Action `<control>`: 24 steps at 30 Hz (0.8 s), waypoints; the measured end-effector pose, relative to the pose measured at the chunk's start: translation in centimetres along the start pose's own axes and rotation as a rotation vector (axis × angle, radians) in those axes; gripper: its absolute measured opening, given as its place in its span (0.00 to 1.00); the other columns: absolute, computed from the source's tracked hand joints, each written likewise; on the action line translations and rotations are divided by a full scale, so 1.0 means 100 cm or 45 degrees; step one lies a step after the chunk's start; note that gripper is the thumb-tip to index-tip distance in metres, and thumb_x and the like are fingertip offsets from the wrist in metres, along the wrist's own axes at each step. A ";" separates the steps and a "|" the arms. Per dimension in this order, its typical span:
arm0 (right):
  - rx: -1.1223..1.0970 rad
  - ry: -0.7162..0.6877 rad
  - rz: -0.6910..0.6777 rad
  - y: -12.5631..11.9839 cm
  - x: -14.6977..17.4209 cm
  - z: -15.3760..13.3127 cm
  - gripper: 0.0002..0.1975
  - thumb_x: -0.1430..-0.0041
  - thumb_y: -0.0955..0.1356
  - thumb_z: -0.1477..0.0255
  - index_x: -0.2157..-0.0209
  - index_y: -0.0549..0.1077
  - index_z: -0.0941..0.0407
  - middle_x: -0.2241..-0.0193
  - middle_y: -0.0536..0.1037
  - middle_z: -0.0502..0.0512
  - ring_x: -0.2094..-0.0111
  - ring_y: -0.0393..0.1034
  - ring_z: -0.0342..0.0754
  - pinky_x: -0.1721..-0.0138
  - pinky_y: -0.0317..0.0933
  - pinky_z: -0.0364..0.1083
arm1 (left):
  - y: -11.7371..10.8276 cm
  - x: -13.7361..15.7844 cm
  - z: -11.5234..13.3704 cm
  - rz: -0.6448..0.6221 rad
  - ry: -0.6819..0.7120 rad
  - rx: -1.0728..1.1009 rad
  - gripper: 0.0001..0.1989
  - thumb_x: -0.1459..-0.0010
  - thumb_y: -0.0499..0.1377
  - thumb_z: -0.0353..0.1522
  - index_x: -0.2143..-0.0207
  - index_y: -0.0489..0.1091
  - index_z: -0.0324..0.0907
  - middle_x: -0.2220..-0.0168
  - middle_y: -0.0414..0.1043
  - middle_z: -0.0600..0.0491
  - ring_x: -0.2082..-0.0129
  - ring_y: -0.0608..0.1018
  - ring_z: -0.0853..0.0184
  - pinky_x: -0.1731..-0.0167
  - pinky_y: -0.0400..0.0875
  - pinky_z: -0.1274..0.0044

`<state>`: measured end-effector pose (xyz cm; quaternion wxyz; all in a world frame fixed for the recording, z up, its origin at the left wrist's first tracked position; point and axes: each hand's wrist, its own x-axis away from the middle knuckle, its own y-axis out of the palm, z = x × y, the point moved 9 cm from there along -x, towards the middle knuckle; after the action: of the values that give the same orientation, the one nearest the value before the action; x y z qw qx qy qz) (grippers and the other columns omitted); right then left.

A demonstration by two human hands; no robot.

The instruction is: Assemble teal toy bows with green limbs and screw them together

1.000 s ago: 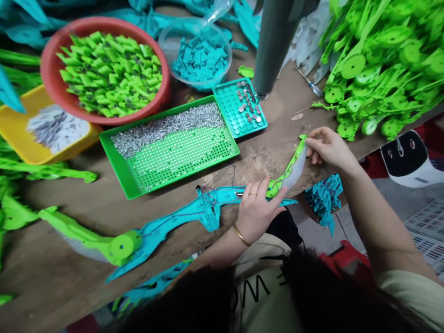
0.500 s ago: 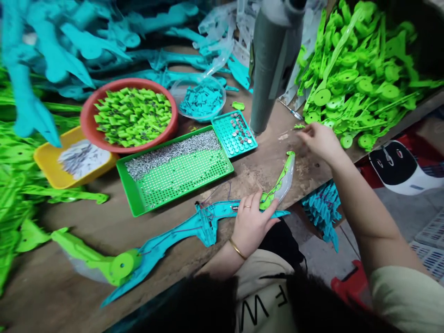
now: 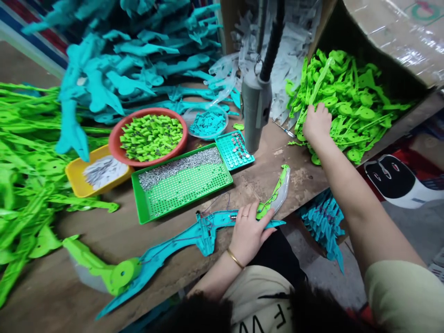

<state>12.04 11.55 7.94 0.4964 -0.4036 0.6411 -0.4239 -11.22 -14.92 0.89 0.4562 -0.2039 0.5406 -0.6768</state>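
Observation:
A long blue plastic toy shell [image 3: 156,252] lies open side up along the table edge, with thin wires and a small spring inside. My left hand [image 3: 248,229] is laid over its right part, thumb and fingers pressing on it and on the green curved blade piece [image 3: 279,185] with a clear edge. At the left end sits another green blade piece [image 3: 90,263] with a round hub. My right hand [image 3: 318,124] reaches to the heap of green plastic parts [image 3: 350,108], its fingers curled at a long green part [image 3: 322,79]; the fingertips are partly hidden.
A grey power screwdriver [image 3: 255,111] hangs over the table. Behind the shell stand a green tray of screws [image 3: 183,210], a small turquoise tray [image 3: 239,162], a red bowl [image 3: 116,150], a clear bowl [image 3: 224,127] and a yellow tray [image 3: 74,178]. Blue shells [image 3: 145,60] are piled behind.
My right hand has moved from over the bare tabletop up to the green heap. My left hand stays on the blue shell. The view has shifted, showing more of the back.

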 end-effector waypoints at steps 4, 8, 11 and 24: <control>0.015 0.056 -0.010 -0.014 -0.008 0.006 0.13 0.37 0.60 0.82 0.52 0.66 0.68 0.43 0.63 0.79 0.44 0.59 0.54 0.51 0.51 0.51 | -0.001 0.000 0.000 -0.010 -0.007 0.009 0.24 0.43 0.62 0.43 0.44 0.71 0.50 0.45 0.67 0.38 0.47 0.71 0.51 0.50 0.69 0.59; 0.027 0.238 -0.040 -0.030 -0.026 0.034 0.16 0.37 0.59 0.84 0.51 0.69 0.70 0.43 0.64 0.80 0.43 0.61 0.57 0.50 0.52 0.53 | -0.002 0.000 0.002 -0.027 0.019 -0.004 0.25 0.43 0.63 0.44 0.44 0.70 0.50 0.45 0.66 0.36 0.47 0.71 0.50 0.49 0.68 0.58; -0.006 0.277 -0.035 -0.048 -0.031 0.054 0.14 0.37 0.60 0.82 0.53 0.72 0.70 0.49 0.71 0.78 0.47 0.67 0.55 0.52 0.55 0.53 | -0.003 0.002 0.002 -0.006 0.025 -0.014 0.27 0.45 0.64 0.44 0.44 0.70 0.49 0.43 0.65 0.36 0.46 0.71 0.49 0.48 0.68 0.58; -0.641 0.321 0.738 -0.155 0.011 0.162 0.16 0.34 0.61 0.67 0.48 0.67 0.60 0.55 0.77 0.73 0.70 0.78 0.46 0.77 0.61 0.45 | 0.000 0.001 0.003 -0.006 0.055 -0.024 0.26 0.44 0.64 0.43 0.44 0.70 0.50 0.42 0.65 0.37 0.44 0.70 0.50 0.46 0.66 0.59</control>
<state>29.22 3.30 19.82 0.3983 -0.2600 0.8681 -0.1422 -11.07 -15.21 1.01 0.4408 -0.1948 0.5562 -0.6771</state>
